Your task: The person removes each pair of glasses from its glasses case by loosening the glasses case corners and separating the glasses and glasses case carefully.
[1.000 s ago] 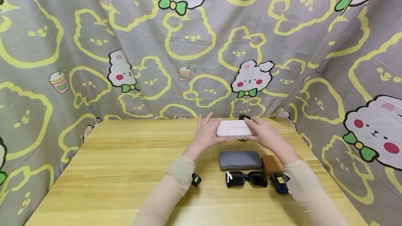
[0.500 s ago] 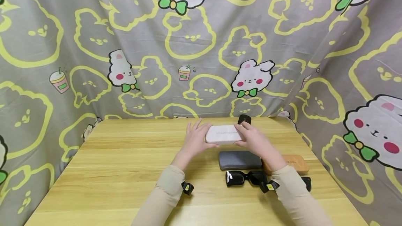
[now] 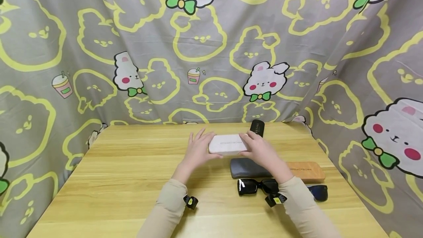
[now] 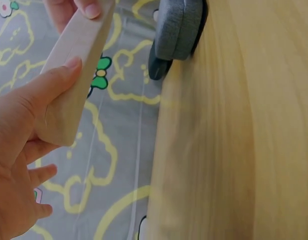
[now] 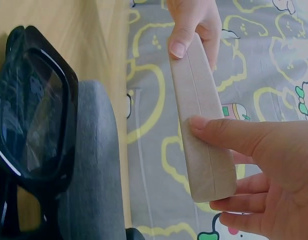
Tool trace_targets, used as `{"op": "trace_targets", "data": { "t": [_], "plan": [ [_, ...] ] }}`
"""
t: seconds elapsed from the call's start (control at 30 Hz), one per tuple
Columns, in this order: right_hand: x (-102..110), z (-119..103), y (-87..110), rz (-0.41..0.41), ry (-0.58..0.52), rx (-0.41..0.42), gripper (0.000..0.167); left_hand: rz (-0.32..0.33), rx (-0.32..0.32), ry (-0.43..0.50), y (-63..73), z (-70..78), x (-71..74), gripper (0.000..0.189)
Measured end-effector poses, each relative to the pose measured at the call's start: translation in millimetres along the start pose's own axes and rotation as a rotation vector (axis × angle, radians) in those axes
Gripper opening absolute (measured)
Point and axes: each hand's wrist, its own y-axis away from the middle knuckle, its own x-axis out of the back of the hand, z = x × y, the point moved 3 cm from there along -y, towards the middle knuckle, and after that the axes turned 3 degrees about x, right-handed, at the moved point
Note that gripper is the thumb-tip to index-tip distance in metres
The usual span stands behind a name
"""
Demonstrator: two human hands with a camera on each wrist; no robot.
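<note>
My L hand (image 3: 197, 151) & R hand (image 3: 261, 152) pinch opp. ends of white case (image 3: 228, 144); grey case (image 3: 248, 168) lies my side of 'em.

Head view looks forward and down; closer wrist views share the case (image 3: 227, 144).

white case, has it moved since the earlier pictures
Yes: the white case has moved left and slightly lower in the head view, against the unmoved grey case.

A curtained-off nook, the wider room type unclear: grey fabric curtains (image 3: 214, 58) printed with yellow and white cartoon animals (image 3: 265, 80) enclose three sides of a light-brown wood-grain table (image 3: 125, 168).
</note>
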Motion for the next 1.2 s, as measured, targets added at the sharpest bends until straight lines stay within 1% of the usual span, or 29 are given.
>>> {"op": "trace_targets", "data": {
  "t": [0.1,0.3,0.43,0.7,1.0,1.2],
  "plan": [
    [-3,-4,-0.3,-0.003,-0.005,-0.001,0.070,-0.002,0.002,0.001,3.7,-3.3,1.4,0.088],
    [-8,-11,-1.8,-0.037,-0.015,-0.026,0.073,0.004,0.005,0.014,11.4,-10.0,4.5,0.088],
    [-12,-16,-3.3,-0.031,-0.011,-0.026,0.074,0.010,0.005,0.032,15.7,-15.8,4.7,0.087],
    [-20,-27,-5.8,-0.037,-0.017,-0.036,0.076,-0.018,0.045,0.102,26.7,-26.2,4.9,0.085],
    [-34,-37,-5.7,-0.061,-0.044,-0.055,0.078,-0.062,0.075,0.110,38.8,-35.1,6.9,0.091],
    [-38,-44,-6.6,-0.067,-0.053,-0.060,0.078,-0.082,0.082,0.133,43.7,-40.7,7.4,0.087]
  ]
}}
